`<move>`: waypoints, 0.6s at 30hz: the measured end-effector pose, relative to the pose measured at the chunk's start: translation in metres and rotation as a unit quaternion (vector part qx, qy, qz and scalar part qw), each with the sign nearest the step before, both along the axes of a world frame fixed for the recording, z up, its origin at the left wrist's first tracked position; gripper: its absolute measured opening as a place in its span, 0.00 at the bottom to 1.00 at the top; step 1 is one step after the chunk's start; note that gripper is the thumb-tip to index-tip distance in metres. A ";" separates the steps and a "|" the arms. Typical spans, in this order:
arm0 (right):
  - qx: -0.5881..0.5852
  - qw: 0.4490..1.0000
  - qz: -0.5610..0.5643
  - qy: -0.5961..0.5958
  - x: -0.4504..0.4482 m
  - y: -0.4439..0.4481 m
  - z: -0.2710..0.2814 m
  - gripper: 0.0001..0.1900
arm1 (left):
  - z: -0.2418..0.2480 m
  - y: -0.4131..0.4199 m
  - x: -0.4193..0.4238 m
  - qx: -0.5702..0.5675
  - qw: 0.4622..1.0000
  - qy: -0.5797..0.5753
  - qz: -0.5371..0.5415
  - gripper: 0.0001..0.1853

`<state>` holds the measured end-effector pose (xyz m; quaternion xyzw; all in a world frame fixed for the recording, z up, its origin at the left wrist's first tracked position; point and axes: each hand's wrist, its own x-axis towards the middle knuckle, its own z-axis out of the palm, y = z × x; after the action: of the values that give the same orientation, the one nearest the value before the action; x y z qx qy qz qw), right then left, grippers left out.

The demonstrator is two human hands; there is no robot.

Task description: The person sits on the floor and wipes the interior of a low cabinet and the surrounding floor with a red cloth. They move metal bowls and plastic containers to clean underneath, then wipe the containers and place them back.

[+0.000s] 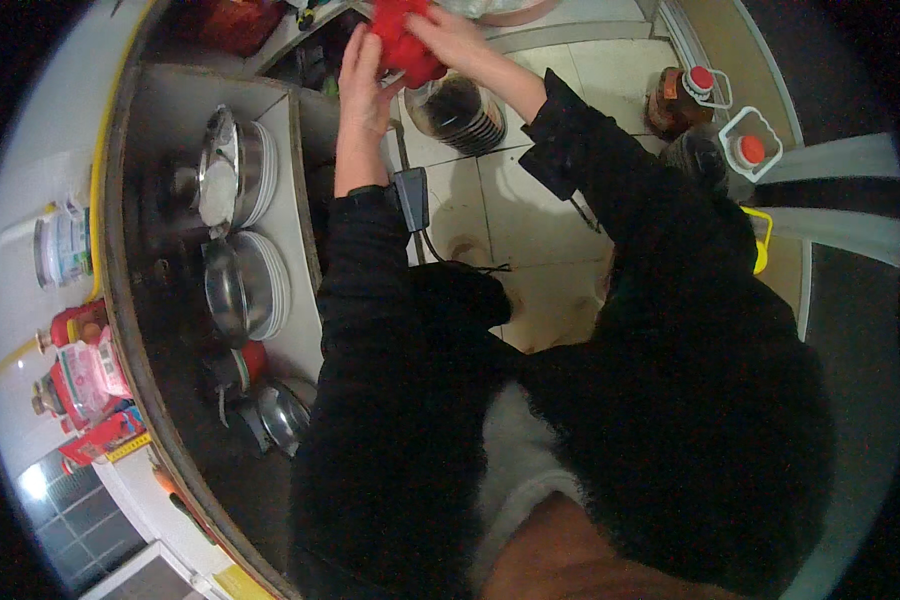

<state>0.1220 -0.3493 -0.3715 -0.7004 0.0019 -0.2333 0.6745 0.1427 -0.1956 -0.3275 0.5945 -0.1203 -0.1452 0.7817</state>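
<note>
At the top of the view, both hands are on a crumpled red item (405, 45), a bag or a cloth; blur hides which. My left hand (361, 86) grips its left side, fingers pointing up. My right hand (454, 37) lies over its right side, slightly blurred. Just below the red item, a clear plastic jug (457, 112) with dark contents and a ridged wall stands on the tiled floor. The red item hides the jug's top end, so I cannot tell whether they touch.
On the left, an open cabinet shelf (296, 187) holds stacked white plates (266, 176) and metal bowls (229, 285). Red-capped jugs (675, 105) stand on the floor at right. A black power adapter (411, 199) with a cable is beside my left sleeve. Red packages (82, 382) sit on the countertop.
</note>
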 end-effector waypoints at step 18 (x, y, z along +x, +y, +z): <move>-0.265 0.949 0.007 0.170 -0.002 0.023 -0.101 0.19 | -0.105 0.009 0.008 0.326 0.932 -0.057 0.147 0.26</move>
<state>0.1200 -0.3267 -0.4725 -0.8832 0.0494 -0.0981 0.4560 0.1504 -0.1865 -0.4329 0.8348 -0.0220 -0.0261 0.5496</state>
